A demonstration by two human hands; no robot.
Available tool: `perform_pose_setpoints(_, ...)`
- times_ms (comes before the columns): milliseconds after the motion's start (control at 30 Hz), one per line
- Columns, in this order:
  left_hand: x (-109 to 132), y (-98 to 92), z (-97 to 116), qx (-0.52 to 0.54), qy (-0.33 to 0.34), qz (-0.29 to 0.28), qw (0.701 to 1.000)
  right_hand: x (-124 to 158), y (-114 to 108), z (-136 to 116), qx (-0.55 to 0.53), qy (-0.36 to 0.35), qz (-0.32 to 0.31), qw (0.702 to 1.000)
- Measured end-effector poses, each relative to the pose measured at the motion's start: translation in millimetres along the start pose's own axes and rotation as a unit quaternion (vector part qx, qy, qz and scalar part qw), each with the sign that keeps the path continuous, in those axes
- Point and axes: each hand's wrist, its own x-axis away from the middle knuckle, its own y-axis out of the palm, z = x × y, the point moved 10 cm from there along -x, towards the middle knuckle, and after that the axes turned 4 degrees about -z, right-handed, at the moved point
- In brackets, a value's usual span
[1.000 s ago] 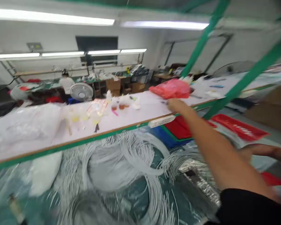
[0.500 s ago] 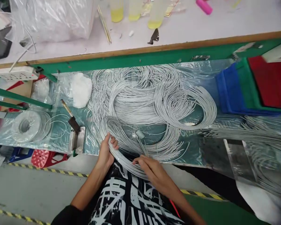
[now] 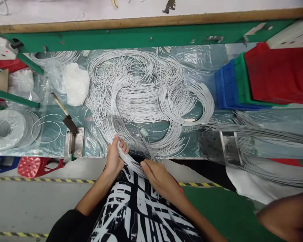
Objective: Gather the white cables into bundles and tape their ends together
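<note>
A big tangle of thin grey wire loops (image 3: 146, 97) lies on a plastic-covered bench (image 3: 199, 57). At the bench's near edge my left hand (image 3: 114, 158) is wrapped round a bundle of these grey wires (image 3: 131, 163). My right hand (image 3: 158, 176) pinches the same bundle a little further right, over my black-and-white patterned shirt (image 3: 141, 215). A small grey connector (image 3: 143, 132) lies among the loops just above my hands.
Left on the bench are a wire spool (image 3: 7, 129), a cutter with a wooden handle (image 3: 68, 122) and a white wad in plastic (image 3: 75, 82). Stacked red, green and blue bins (image 3: 257, 80) stand at right. Another person's arm (image 3: 288, 215) shows at bottom right. A red stool (image 3: 37, 166) sits below.
One second ago the view faced across the room with my right arm reaching to the upper shelf. Now it looks down at the bench and both hands hold the wire bundle, slightly lower than before.
</note>
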Motion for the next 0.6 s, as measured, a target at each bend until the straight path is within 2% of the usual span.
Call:
perform_pose_setpoints(333,8,-2.1,-1,0.026,0.001,0.011,1.000,10,9,8,0.000,0.006,0.030,1.000)
perform_pose_setpoints(467,8,-0.9,-3,0.026,-0.007,0.020,0.999,12,8,15,0.003,0.021,0.027,0.999)
perform_pose_setpoints(600,7,0.5,-3,0.013,-0.004,0.027,1.000,12,4,11,0.006,0.017,0.034,0.999)
